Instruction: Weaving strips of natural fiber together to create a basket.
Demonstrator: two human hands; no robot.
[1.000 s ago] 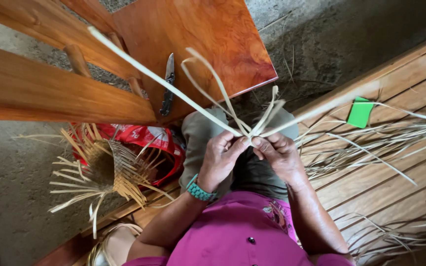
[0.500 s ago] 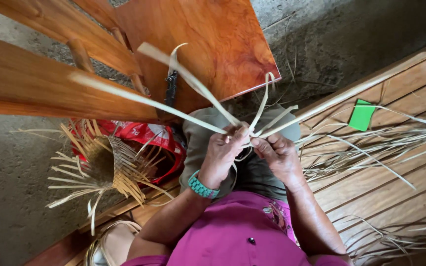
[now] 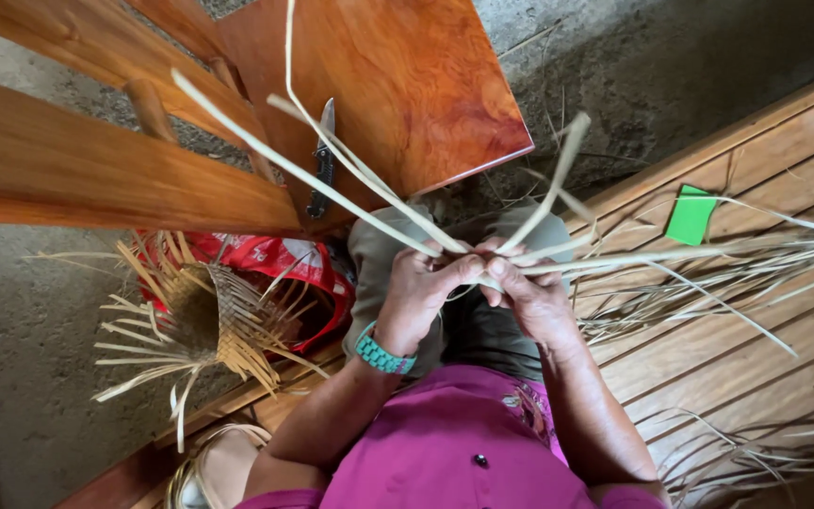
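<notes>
Fingers [image 3: 463, 269] of both hands pinching crossed pale strips [image 3: 369, 188], over lap

- The floor [image 3: 30, 311] on the left side and at the top is rough grey concrete, with some dry straw on it.
- A platform of wooden planks [image 3: 756, 339] fills the right side; its boards run diagonally.
- A piece of furniture of polished red-brown wood [image 3: 398, 85] stands at the top, with a flat top and thick rails [image 3: 77, 179].
- The light is soft daylight, without hard shadows.
</notes>
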